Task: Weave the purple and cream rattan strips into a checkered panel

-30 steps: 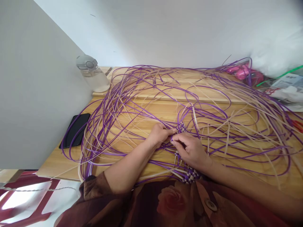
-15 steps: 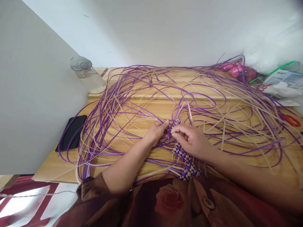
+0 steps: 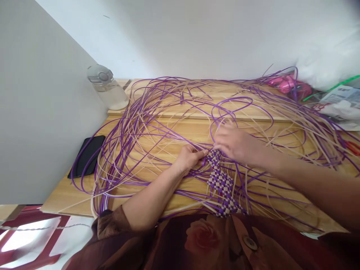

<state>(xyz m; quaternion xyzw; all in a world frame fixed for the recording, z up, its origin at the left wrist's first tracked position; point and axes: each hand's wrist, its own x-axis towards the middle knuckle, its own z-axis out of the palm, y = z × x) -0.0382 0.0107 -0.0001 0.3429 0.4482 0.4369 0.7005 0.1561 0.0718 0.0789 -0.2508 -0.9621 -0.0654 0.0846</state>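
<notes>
A woven piece (image 3: pixel 221 182) in a purple and beige check runs up the table from my body, with long loose strips fanning out on both sides. My left hand (image 3: pixel 189 156) pinches the left edge of its far end between thumb and fingers. Just beyond that end, my right hand (image 3: pixel 232 140) is blurred, its fingers curled close to purple and beige strips (image 3: pixel 215 125). Which strip, if any, lies in the right fingers cannot be made out.
At the left a black phone (image 3: pixel 86 156) lies under some strips, and a clear water bottle (image 3: pixel 108 88) stands by the wall. Far right are a pink object (image 3: pixel 287 84), plastic packaging (image 3: pixel 341 99) and orange-red scissor-like handles (image 3: pixel 353 147). Loose strips arch around the wooden table (image 3: pixel 182 129).
My right hand has moved up and away from the left fingertips, baring more of the checked weave. The left hand stays at the weave's end, shifted slightly right in view.
</notes>
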